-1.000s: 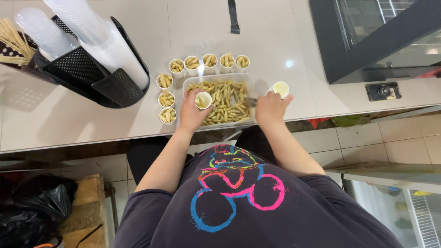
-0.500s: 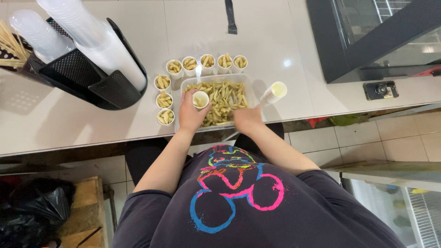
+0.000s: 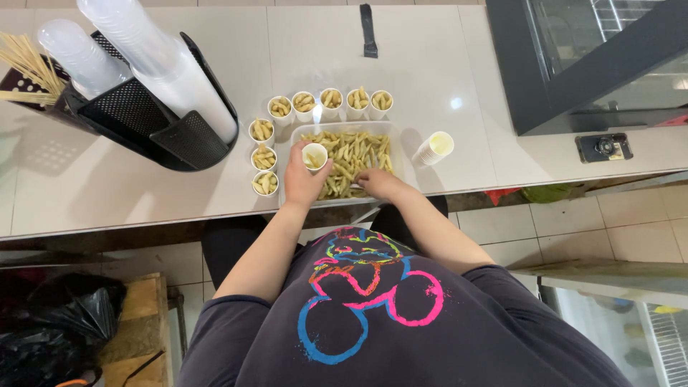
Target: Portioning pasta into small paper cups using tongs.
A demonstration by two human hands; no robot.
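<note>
A clear tray (image 3: 396, 149) heaped with pale fries (image 3: 355, 150) sits on the counter in front of me. My left hand (image 3: 304, 183) holds a small white paper cup (image 3: 314, 155) over the tray's left side. My right hand (image 3: 378, 184) rests in the fries at the tray's near edge, fingers closed among them. Several filled cups (image 3: 331, 100) line the tray's far side, and three more (image 3: 263, 156) stand down its left side.
A stack of empty white cups (image 3: 434, 147) lies tipped to the right of the tray. A black mesh holder (image 3: 147, 118) with plastic cup stacks and wooden skewers (image 3: 25, 68) stands at the left. A dark cabinet (image 3: 573, 64) fills the right.
My right hand left the cup stack at the right and came down into the fries. The left hand kept the cup over the tray.
</note>
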